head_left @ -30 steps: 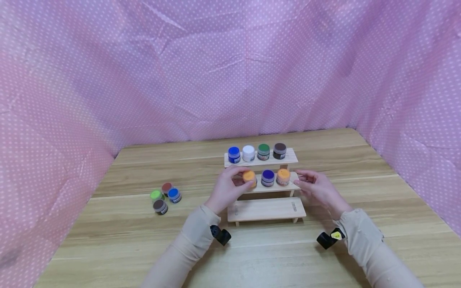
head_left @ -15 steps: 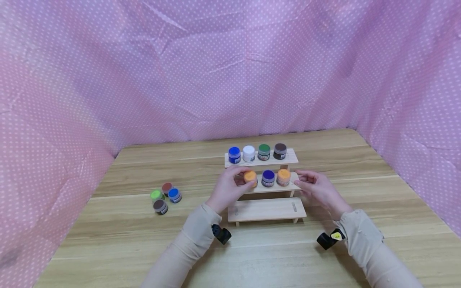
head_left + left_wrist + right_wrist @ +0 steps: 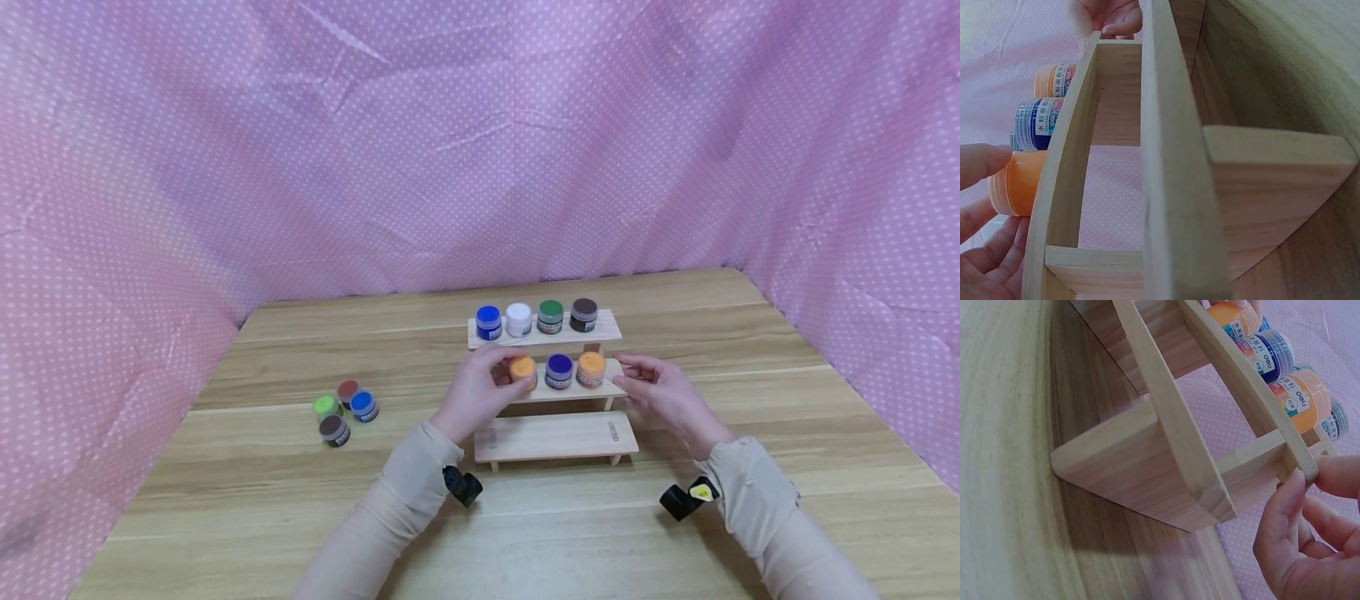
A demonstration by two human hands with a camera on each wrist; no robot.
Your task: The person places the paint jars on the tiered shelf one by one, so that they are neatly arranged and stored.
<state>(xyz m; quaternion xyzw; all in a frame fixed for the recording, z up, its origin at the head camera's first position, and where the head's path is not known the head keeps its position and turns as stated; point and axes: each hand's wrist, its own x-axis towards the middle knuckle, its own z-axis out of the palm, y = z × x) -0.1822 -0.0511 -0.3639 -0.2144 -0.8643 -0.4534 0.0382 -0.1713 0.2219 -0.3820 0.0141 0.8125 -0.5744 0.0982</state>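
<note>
Attention goes first to the orange jar [image 3: 522, 372], upright at the left end of the middle shelf [image 3: 543, 394]; whether its base bears fully on the wood, we cannot tell. The left hand [image 3: 480, 387] has a narrow grip, thumb and fingers curved about the jar's sides. Nudged rightward, it could knock the purple jar [image 3: 558, 372] just beside it into the second orange jar [image 3: 591, 371]. We see the right hand [image 3: 667, 396] pinching the shelf's right end; should it push or pull, the shelf might tilt and spill jars onto the bottom shelf [image 3: 555, 436]. Behind, the left fingers appear near the top shelf [image 3: 609, 327], so a hasty lift could topple the white jar [image 3: 518, 321].
</note>
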